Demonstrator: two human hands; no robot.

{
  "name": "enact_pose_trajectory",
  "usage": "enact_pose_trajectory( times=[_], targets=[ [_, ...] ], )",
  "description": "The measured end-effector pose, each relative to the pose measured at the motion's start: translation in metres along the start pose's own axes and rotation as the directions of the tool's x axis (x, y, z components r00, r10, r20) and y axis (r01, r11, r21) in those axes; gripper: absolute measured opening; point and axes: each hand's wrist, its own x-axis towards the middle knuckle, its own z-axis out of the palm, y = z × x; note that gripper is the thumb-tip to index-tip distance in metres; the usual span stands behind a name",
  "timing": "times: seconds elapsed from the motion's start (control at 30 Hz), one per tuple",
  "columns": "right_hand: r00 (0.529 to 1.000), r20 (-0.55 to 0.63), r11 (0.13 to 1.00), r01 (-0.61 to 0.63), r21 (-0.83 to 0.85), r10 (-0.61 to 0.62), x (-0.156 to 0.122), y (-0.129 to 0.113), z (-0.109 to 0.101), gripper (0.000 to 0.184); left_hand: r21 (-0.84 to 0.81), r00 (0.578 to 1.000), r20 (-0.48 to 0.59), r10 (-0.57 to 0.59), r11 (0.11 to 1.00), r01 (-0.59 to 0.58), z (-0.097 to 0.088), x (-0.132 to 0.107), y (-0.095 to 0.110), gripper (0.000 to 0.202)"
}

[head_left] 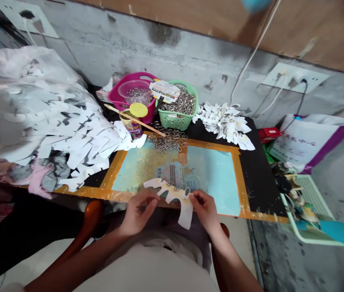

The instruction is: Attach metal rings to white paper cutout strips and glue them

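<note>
A white cut-out piece [185, 209] with curved prongs and yellowish smears hangs over the front edge of the table. Several small metal rings lie along its upper edge. My right hand [204, 207] pinches its right end, close to one upright ring. At the left, my left hand [141, 209] has thumb and fingertips closed at one of the prongs. Behind the piece is a glue-smeared light-blue sheet [220, 178] taped to the table. Loose oval metal rings [168, 141] are heaped at the sheet's far edge.
A large pile of white cut-outs [50, 117] fills the left side. Behind stand a magenta basket [115, 95], a green basket [176, 121] of metal rings and a tin [134, 129] with a wooden stick [147, 123] across it. More cut-outs [225, 121] lie back right.
</note>
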Motion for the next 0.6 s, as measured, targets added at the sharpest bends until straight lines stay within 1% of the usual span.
enact_pose_trajectory(
  times=[0.03, 0.07, 0.1, 0.13, 0.17, 0.2, 0.23, 0.27, 0.3, 0.33, 0.4, 0.5, 0.57, 0.6],
  targets=[
    [1.000, 0.005, 0.998, -0.020, 0.058, 0.020, -0.001, -0.005, 0.000, 0.032, -0.090, 0.993, 0.019, -0.119, 0.989, 0.120, 0.003, -0.006, 0.004, 0.026],
    [0.999, 0.009, 0.994, -0.032, 0.108, 0.032, -0.001, -0.011, 0.000, 0.032, -0.185, 0.961, 0.134, -0.242, 0.947, 0.264, 0.008, -0.011, 0.008, 0.033],
    [0.999, 0.011, 0.989, -0.034, 0.143, 0.032, -0.002, -0.017, 0.002, 0.031, -0.283, 0.894, 0.313, -0.321, 0.867, 0.410, 0.015, -0.014, 0.011, 0.041],
    [1.000, 0.011, 0.987, -0.022, 0.157, 0.021, -0.003, -0.023, 0.003, 0.030, -0.357, 0.817, 0.445, -0.367, 0.764, 0.538, 0.024, -0.016, 0.015, 0.049],
    [1.000, 0.008, 0.987, -0.004, 0.159, 0.003, -0.005, -0.029, 0.005, 0.029, -0.414, 0.766, 0.504, -0.399, 0.667, 0.619, 0.033, -0.016, 0.018, 0.054],
    [1.000, 0.003, 0.988, 0.019, 0.152, -0.020, -0.006, -0.034, 0.007, 0.029, -0.480, 0.758, 0.481, -0.441, 0.591, 0.648, 0.041, -0.013, 0.021, 0.057],
    [0.999, -0.002, 0.989, 0.043, 0.139, -0.043, -0.008, -0.039, 0.009, 0.028, -0.550, 0.766, 0.417, -0.489, 0.535, 0.641, 0.047, -0.009, 0.024, 0.057],
    [0.998, -0.007, 0.990, 0.065, 0.121, -0.065, -0.009, -0.044, 0.010, 0.028, -0.595, 0.769, 0.353, -0.533, 0.506, 0.624, 0.051, -0.003, 0.026, 0.054],
    [0.997, -0.011, 0.991, 0.081, 0.106, -0.080, -0.010, -0.047, 0.010, 0.028, -0.620, 0.770, 0.295, -0.565, 0.500, 0.605, 0.053, 0.003, 0.029, 0.051],
    [0.996, -0.010, 0.991, 0.090, 0.096, -0.089, -0.011, -0.050, 0.008, 0.028, -0.625, 0.775, 0.255, -0.578, 0.514, 0.588, 0.052, 0.009, 0.032, 0.048],
    [0.995, 0.040, 0.989, 0.083, 0.122, -0.089, -0.012, -0.053, 0.004, 0.026, -0.600, 0.799, 0.229, -0.557, 0.566, 0.566, 0.049, 0.017, 0.037, 0.044],
    [0.980, 0.175, 0.971, 0.048, 0.235, -0.091, -0.011, -0.055, -0.005, 0.027, -0.581, 0.841, 0.234, -0.487, 0.624, 0.523, 0.042, 0.021, 0.042, 0.041],
    [0.977, 0.197, 0.961, 0.023, 0.276, -0.080, -0.009, -0.057, -0.008, 0.032, -0.600, 0.852, 0.241, -0.465, 0.619, 0.507, 0.040, 0.020, 0.043, 0.038],
    [0.978, 0.198, 0.957, 0.008, 0.289, -0.068, -0.009, -0.057, -0.008, 0.036, -0.624, 0.850, 0.248, -0.464, 0.595, 0.507, 0.040, 0.019, 0.044, 0.038]
  ],
)
